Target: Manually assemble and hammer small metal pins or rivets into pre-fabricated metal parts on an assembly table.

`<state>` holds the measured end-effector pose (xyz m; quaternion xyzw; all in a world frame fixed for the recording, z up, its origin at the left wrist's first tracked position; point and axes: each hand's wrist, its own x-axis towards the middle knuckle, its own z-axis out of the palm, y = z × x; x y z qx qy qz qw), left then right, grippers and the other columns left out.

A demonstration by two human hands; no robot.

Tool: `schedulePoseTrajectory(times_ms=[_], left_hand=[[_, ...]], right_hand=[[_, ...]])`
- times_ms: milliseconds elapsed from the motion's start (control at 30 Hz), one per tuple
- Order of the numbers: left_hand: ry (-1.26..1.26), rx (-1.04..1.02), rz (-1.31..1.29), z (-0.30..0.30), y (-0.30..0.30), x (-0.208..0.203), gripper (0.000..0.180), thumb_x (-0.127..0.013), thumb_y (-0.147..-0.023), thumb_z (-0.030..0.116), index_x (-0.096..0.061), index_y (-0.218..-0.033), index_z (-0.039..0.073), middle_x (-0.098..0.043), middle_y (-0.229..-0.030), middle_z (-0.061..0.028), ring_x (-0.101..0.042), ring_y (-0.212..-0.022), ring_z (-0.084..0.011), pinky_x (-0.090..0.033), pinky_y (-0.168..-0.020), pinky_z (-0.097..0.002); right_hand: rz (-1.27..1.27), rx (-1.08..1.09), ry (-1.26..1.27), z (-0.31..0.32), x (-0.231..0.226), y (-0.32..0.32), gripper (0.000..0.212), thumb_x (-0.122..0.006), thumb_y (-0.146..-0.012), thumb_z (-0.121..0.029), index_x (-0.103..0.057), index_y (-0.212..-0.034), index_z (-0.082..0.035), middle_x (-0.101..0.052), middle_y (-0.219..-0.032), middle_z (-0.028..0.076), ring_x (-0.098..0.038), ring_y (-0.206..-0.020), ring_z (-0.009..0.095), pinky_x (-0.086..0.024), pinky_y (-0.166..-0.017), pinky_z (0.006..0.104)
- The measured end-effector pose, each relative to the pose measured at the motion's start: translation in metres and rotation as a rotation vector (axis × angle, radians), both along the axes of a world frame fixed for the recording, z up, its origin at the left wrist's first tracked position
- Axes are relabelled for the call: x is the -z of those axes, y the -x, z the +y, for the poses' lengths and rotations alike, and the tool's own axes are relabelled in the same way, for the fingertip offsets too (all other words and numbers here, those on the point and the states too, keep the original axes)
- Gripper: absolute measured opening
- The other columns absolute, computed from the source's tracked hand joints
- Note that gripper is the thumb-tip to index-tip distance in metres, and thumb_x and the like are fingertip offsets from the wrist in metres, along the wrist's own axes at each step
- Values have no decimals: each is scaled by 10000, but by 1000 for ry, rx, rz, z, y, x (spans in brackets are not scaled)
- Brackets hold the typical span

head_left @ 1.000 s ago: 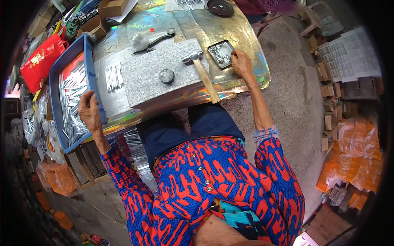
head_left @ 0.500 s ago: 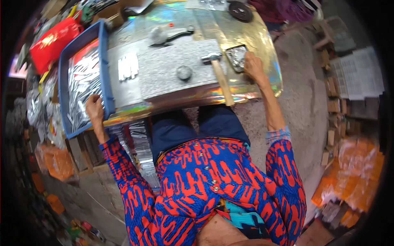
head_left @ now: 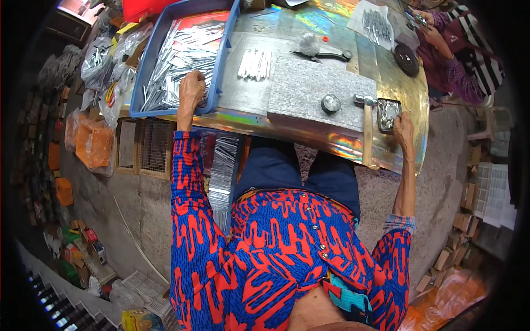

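Observation:
My left hand (head_left: 191, 88) is over the near right part of a blue tray (head_left: 222, 60) filled with loose silvery metal strips (head_left: 179, 63). Its fingers are curled together, and whatever they hold is hidden. At the right, my right hand (head_left: 404, 131) has its fingers drawn together at the right edge of a small dark tray (head_left: 381, 124) of tiny shiny metal parts (head_left: 390, 112); I cannot make out what is between them. A hammer (head_left: 368, 129) lies beside that tray, its head on a speckled stone block (head_left: 309, 88) that also bears a small round dark-rimmed piece (head_left: 330, 103).
A row of metal strips (head_left: 254, 64) lies left of the block. Behind it are dark-handled pliers (head_left: 323, 55) and a clear plastic lump (head_left: 309, 43). A round dark object (head_left: 406, 60) and a bag of dark rods (head_left: 376, 26) lie farther back, near another person's hands (head_left: 429, 27).
The whole view has swung, shifting the table rightward. My left hand has moved farther in over the metal strips. My right hand is now lower along the small tray's right edge.

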<state>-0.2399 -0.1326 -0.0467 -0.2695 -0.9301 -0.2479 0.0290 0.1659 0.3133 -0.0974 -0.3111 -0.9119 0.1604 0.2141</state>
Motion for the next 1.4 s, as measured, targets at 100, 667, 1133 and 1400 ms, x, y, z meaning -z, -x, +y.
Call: schedulePoseTrajectory(times_ms=[100, 667, 1133, 1400], left_hand=[[60, -1, 26, 1, 9, 4, 212, -549, -680, 78, -616, -846, -37, -635, -805, -184, -618, -738, -314, -477, -680, -347], [207, 82, 25, 5, 0, 2, 270, -667, -655, 204, -586, -808, -3, -592, -848, -174, -567, -809, -312, -442, -694, -369], [188, 267, -105, 7, 18, -4, 139, -560, -663, 27, -568, -801, 17, -602, -792, -169, -576, -785, -341, -440, -679, -397], [387, 266, 89, -4, 14, 7, 102, -545, -724, 75, -517, -796, 8, -571, -787, -169, -550, -782, -353, -432, -658, -397]], right_hand=[[74, 66, 202, 6, 1, -2, 164, -418, -814, -121, -422, -758, 33, -467, -630, 130, -489, -578, 226, -414, -556, 373], [582, 81, 1083, -18, -25, -12, 173, -536, -848, -76, -524, -970, 44, -514, -730, 33, -482, -590, 81, -399, -495, 201], [1434, -425, 1129, -67, -133, -75, 99, -538, -823, 4, -511, -918, 13, -524, -838, 76, -400, -559, 86, -355, -464, 203], [827, -66, 815, -145, -127, -35, 42, -537, -842, -13, -543, -884, -13, -529, -731, 26, -457, -544, 54, -370, -420, 182]])
